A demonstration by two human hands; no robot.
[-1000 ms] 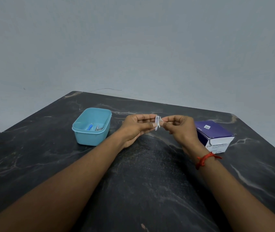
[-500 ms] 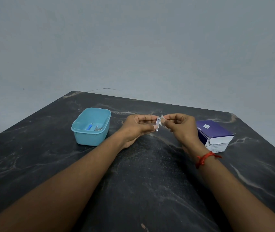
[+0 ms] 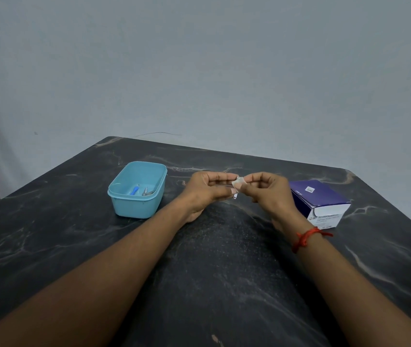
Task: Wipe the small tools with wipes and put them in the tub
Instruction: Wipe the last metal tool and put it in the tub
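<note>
**Clerk:** Position of the hands?

**Inspector:** Both are raised over the middle of the dark marbled table, fingertips meeting. The left hand pinches a small metal tool between thumb and fingers; only its lower tip shows below the thumb. The right hand pinches a small white wipe, which is pressed against the tool's upper part.

**Clerk:** And the tub?

**Inspector:** The light blue tub stands on the table, left of the left hand and apart from it. 2 items lie inside: a blue-handled tool and a metal tool, just beside each other.

**Clerk:** Other items?

**Inspector:** 1 purple and white box lies right of the right hand, near the table edge; its print is too small to read. A red thread circles the right wrist.
</note>
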